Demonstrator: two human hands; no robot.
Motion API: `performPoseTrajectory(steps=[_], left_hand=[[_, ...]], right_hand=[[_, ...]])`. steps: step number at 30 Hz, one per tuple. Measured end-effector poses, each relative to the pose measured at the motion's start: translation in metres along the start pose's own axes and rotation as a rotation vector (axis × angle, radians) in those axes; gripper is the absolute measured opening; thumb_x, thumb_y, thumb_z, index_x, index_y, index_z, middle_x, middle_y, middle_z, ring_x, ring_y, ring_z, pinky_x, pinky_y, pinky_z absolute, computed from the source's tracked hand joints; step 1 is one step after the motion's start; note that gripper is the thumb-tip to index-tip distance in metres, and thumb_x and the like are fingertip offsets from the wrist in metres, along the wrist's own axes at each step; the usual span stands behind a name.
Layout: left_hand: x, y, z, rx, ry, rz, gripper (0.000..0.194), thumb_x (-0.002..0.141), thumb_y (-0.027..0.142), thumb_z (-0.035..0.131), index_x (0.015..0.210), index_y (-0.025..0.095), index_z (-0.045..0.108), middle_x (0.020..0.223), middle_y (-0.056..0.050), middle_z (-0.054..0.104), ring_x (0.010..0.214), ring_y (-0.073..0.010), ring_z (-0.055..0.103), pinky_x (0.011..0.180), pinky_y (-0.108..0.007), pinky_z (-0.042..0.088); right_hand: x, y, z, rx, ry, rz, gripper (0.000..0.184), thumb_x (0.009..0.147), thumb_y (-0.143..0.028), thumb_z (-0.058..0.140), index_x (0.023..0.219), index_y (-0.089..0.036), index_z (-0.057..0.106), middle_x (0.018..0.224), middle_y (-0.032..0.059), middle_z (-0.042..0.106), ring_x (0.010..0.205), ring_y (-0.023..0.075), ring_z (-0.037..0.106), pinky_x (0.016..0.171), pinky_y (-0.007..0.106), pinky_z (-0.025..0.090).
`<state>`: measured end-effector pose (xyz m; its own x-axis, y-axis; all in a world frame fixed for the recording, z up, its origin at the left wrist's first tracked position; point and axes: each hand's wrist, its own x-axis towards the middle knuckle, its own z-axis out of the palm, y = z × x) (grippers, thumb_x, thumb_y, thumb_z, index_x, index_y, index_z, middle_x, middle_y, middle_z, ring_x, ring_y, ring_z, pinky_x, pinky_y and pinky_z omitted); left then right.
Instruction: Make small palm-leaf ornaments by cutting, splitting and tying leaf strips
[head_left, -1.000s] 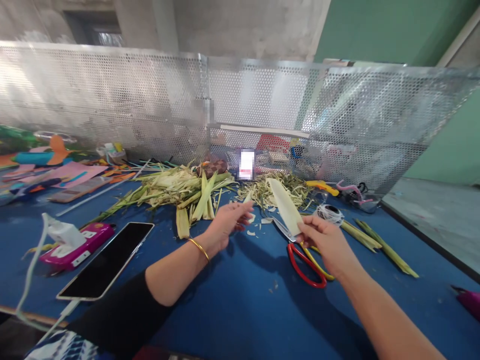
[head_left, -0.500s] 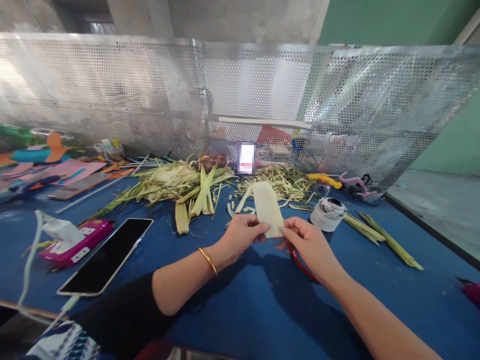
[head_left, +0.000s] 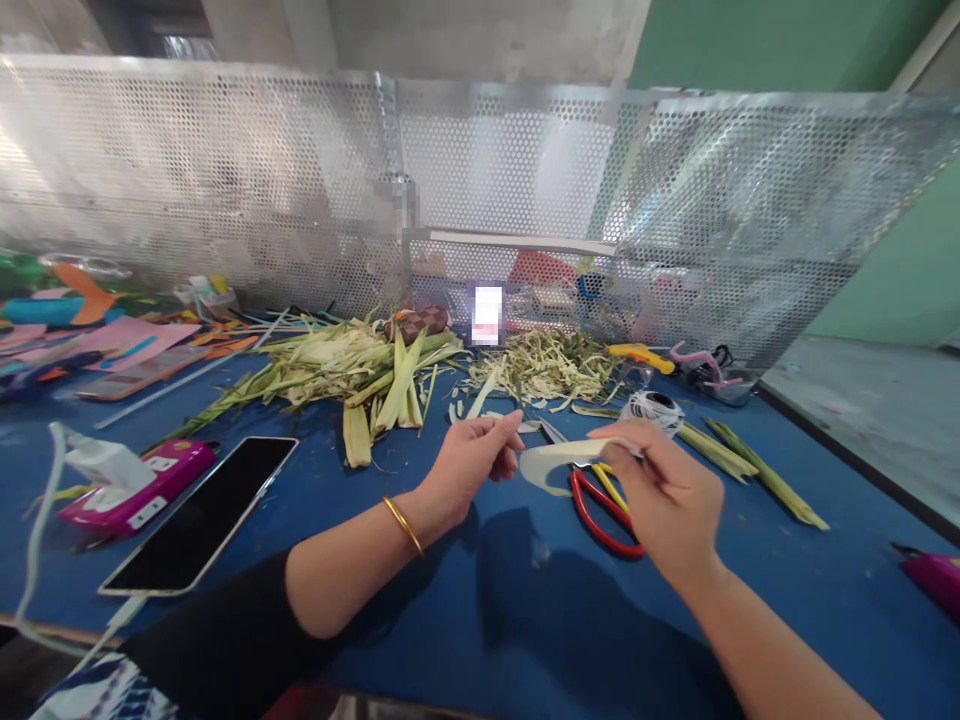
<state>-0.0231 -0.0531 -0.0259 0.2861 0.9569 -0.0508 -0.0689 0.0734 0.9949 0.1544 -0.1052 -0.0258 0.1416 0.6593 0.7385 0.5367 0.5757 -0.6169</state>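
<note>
A pale corn husk strip (head_left: 559, 458) curls out to the left from my right hand (head_left: 664, 490), which pinches one end of it. My left hand (head_left: 480, 462) is closed, thumb against fingers, just left of the strip's curled end; whatever may be between its fingertips cannot be made out. Below the strip, on the blue table (head_left: 420, 620), lies a pair of scissors (head_left: 592, 515) with red and yellow handles, partly covered by my right hand. Beyond that hand stands a roll of white string (head_left: 654, 411).
Behind my hands lie a heap of husks (head_left: 337, 365) and a pile of shredded trimmings (head_left: 559, 365). At left are a phone (head_left: 202, 515) and a magenta power strip (head_left: 142, 485) with a cable. Green stalks (head_left: 765, 470) lie at right; a perforated metal screen (head_left: 510, 160) borders the back.
My left hand has come off the husk strip and moved left. My right hand has moved right with the strip, now turned sideways and curled. More of the scissors shows.
</note>
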Motion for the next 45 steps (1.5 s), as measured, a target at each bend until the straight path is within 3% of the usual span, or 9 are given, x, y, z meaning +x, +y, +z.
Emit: performPoseTrajectory(steps=[3,5,7,10,15,28,34,40,45], left_hand=[[-0.001,0.001,0.001,0.032,0.023,0.122,0.036,0.073,0.051,0.062,0.066,0.016,0.062,0.056,0.001,0.056,0.053,-0.0086,0.048,0.05,-0.02,0.033],[-0.004,0.002,0.004,-0.002,-0.087,0.123,0.036,0.073,0.052,0.061,0.072,0.016,0.065,0.066,-0.002,0.06,0.063,-0.0113,0.052,0.054,-0.021,0.037],[-0.009,0.003,0.008,-0.042,-0.197,0.103,0.035,0.069,0.051,0.065,0.075,0.016,0.066,0.072,-0.002,0.062,0.069,-0.0131,0.054,0.059,-0.023,0.039],[-0.014,0.002,0.012,-0.053,-0.216,0.052,0.032,0.06,0.043,0.075,0.075,0.016,0.066,0.071,0.0,0.06,0.065,-0.0115,0.051,0.06,-0.023,0.038],[-0.009,-0.004,0.011,0.016,-0.085,0.039,0.023,0.066,0.037,0.068,0.067,0.015,0.067,0.061,0.001,0.057,0.058,-0.0094,0.044,0.055,-0.022,0.033],[-0.01,-0.006,0.012,0.05,-0.092,-0.002,0.022,0.068,0.036,0.065,0.066,0.014,0.065,0.057,0.002,0.054,0.052,-0.008,0.041,0.051,-0.021,0.031],[-0.008,-0.006,0.012,0.0,-0.04,-0.019,0.027,0.066,0.04,0.067,0.064,0.014,0.061,0.058,0.002,0.054,0.052,-0.0078,0.041,0.051,-0.022,0.03],[-0.009,-0.013,0.014,-0.034,-0.096,-0.06,0.031,0.066,0.043,0.069,0.07,0.013,0.063,0.063,0.0,0.057,0.057,-0.0091,0.045,0.054,-0.022,0.032],[-0.01,-0.02,0.017,-0.017,-0.095,-0.038,0.031,0.068,0.044,0.066,0.068,0.014,0.06,0.06,0.002,0.053,0.054,-0.0086,0.042,0.053,-0.022,0.031]], right_hand=[[0.001,-0.011,-0.001,0.295,-0.006,0.373,0.014,0.073,-0.036,0.068,0.077,-0.023,0.064,0.062,-0.0014,0.059,0.053,0.0135,0.053,0.051,0.026,0.045],[0.002,-0.015,0.003,0.386,-0.124,0.541,0.024,0.067,-0.042,0.071,0.07,-0.02,0.062,0.055,-0.0023,0.055,0.047,0.0117,0.048,0.045,0.024,0.041],[0.001,-0.016,0.009,0.322,-0.241,0.599,0.028,0.064,-0.044,0.072,0.065,-0.019,0.06,0.051,-0.0027,0.053,0.046,0.0109,0.046,0.043,0.023,0.038],[-0.002,-0.012,0.016,0.16,-0.305,0.546,0.028,0.066,-0.044,0.071,0.064,-0.02,0.059,0.051,-0.0035,0.05,0.048,0.0108,0.043,0.044,0.022,0.036],[-0.004,-0.008,0.016,0.11,-0.346,0.452,0.024,0.077,-0.042,0.06,0.069,-0.02,0.06,0.059,-0.0016,0.053,0.055,0.0125,0.046,0.051,0.024,0.038],[-0.001,-0.006,0.016,0.133,-0.311,0.479,0.016,0.072,-0.035,0.063,0.066,-0.02,0.058,0.058,-0.0021,0.052,0.055,0.0122,0.045,0.052,0.024,0.038],[-0.002,-0.003,0.019,0.336,-0.365,0.7,0.027,0.065,-0.043,0.07,0.074,-0.02,0.06,0.065,0.0007,0.06,0.062,0.0157,0.055,0.059,0.027,0.047],[-0.005,0.001,0.021,0.314,-0.264,0.635,0.025,0.07,-0.043,0.067,0.069,-0.02,0.057,0.062,-0.0018,0.055,0.058,0.0131,0.05,0.057,0.025,0.045],[-0.007,0.001,0.023,0.289,-0.275,0.616,0.027,0.07,-0.045,0.067,0.071,-0.02,0.058,0.06,-0.0016,0.055,0.056,0.0134,0.049,0.054,0.025,0.044]])
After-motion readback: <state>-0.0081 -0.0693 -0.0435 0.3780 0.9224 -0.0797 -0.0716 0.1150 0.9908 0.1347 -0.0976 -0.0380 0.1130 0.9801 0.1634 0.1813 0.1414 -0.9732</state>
